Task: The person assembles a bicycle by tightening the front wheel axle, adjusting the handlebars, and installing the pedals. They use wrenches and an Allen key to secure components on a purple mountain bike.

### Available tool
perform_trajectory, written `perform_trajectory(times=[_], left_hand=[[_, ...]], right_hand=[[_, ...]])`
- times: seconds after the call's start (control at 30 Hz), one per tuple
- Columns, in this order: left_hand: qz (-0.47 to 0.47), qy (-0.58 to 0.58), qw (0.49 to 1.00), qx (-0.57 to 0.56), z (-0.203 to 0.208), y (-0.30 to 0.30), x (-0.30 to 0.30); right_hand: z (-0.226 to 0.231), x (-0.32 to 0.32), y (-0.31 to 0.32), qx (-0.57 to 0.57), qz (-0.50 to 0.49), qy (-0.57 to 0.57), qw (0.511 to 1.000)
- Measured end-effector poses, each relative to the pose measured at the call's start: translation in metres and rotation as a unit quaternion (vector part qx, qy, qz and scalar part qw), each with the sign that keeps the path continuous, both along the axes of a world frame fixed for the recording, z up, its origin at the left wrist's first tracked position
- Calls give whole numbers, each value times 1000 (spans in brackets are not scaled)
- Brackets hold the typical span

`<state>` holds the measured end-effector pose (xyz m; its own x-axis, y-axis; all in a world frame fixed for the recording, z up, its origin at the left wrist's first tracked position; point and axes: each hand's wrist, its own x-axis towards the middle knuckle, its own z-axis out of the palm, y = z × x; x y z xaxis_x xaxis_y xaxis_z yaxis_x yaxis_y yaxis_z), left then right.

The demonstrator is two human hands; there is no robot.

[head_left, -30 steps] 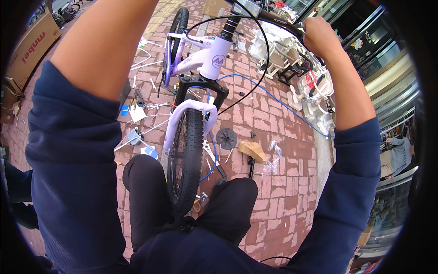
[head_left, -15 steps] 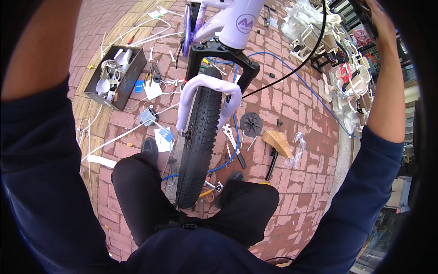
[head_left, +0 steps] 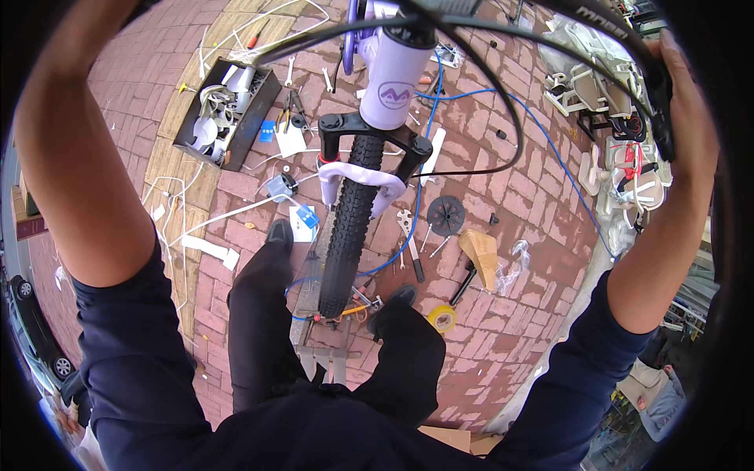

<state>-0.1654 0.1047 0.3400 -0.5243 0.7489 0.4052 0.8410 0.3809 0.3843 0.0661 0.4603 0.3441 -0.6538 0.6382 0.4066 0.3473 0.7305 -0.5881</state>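
Note:
A lilac bicycle with its front wheel (head_left: 355, 228) between my legs stands before me. Its black handlebar (head_left: 503, 33) spans the top of the view, with cables looping in front of the head tube (head_left: 389, 86). My right hand (head_left: 691, 102) is closed around the handlebar's right end, beside a black brake lever (head_left: 661, 118). At the upper left edge, my left hand (head_left: 106, 14) is mostly cut off near a dark piece of the bar's left end, its fingers hidden. The black fork crown (head_left: 375, 127) sits above the tyre.
On the brick paving lie a toolbox (head_left: 263, 98), a wrench (head_left: 410, 243), a black disc (head_left: 446, 214), brown paper (head_left: 479, 255), a yellow tape roll (head_left: 442, 318) and a blue hose (head_left: 542, 157). White child seats (head_left: 597, 94) are piled at the right. A car (head_left: 35, 330) stands far left.
The handlebar and its cables have come into view at the top. My right hand is lower in the picture, my left forearm shows more, and the front wheel looks smaller and farther off.

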Motion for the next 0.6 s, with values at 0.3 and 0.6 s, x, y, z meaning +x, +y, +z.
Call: perform_trajectory(times=[0.3,0.6], left_hand=[[4,72,997,0,15,-48,-12],[-17,24,999,26,33,-69,-24]], right_hand=[[17,-13,-85,49,-10,-27,998],[37,-16,-121,87,-18,-29,996]])
